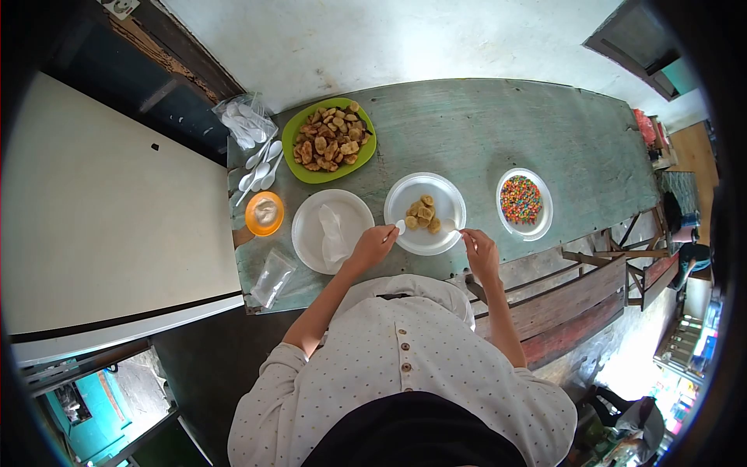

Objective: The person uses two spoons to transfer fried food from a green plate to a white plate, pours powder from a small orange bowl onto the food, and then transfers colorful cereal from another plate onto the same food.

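My left hand (373, 246) is closed round a white plastic spoon (401, 226), whose bowl reaches over the left rim of a white plate (397, 204). Across from it, my right hand (482, 254) grips a second white spoon (449, 226) at the plate's right rim. A small pile of brown fried pieces (421, 215) lies on this plate, between the two spoons. To the left stands another white plate (308, 233), with a clear plastic bag or sheet (333, 236) lying in it.
A green plate (369, 152) heaped with fried pieces stands at the back left. Near it lie spare spoons (268, 167), bagged spoons (245, 123), an orange bowl (251, 210) and a clear packet (272, 279). A white bowl (547, 204) of colourful bits sits right; a wooden bench (572, 292) stands beyond.
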A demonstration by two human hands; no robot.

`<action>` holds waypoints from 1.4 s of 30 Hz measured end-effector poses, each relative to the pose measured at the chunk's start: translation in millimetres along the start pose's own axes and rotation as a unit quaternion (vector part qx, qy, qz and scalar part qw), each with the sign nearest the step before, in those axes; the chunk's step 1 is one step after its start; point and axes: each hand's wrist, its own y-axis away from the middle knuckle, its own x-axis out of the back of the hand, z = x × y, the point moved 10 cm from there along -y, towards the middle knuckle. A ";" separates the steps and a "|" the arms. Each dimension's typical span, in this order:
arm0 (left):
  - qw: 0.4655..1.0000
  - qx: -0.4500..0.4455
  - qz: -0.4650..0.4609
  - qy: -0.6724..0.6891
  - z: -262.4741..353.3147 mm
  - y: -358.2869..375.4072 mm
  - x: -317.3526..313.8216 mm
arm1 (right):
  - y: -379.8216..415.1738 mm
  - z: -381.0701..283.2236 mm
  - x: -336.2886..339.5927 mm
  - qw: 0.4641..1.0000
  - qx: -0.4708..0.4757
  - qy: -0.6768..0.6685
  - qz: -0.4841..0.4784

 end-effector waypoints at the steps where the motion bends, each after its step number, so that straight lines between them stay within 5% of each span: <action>1: 1.000 -0.002 0.003 -0.001 1.0 0.2 1.3 | -2.1 -4.8 4.5 0.999 0.032 -0.004 0.022; 5: 0.999 0.039 -0.001 0.018 3.4 5.5 14.3 | -12.1 -21.3 11.7 0.996 0.042 -0.057 0.046; 11: 0.981 0.022 0.192 0.021 3.1 32.9 73.5 | -14.5 -52.9 -17.5 0.981 0.075 -0.178 -0.007; 17: 0.926 0.102 0.340 0.130 -41.3 96.8 102.8 | 0.6 -71.4 -56.5 0.961 0.078 -0.254 -0.075; 24: 0.875 0.127 0.323 0.338 -65.4 129.0 63.5 | 21.7 -69.1 -79.2 0.952 0.068 -0.274 -0.118; 31: 0.872 0.199 0.259 0.364 -94.6 129.5 15.2 | 37.4 -63.6 -78.8 0.949 0.073 -0.283 -0.117; 36: 0.945 0.188 0.245 0.104 -75.6 147.9 20.7 | 50.7 -54.5 -78.5 0.950 0.061 -0.283 -0.113; 42: 0.930 0.220 0.285 -0.073 -67.2 192.8 56.2 | 65.6 -32.8 -79.0 0.920 0.010 -0.380 -0.095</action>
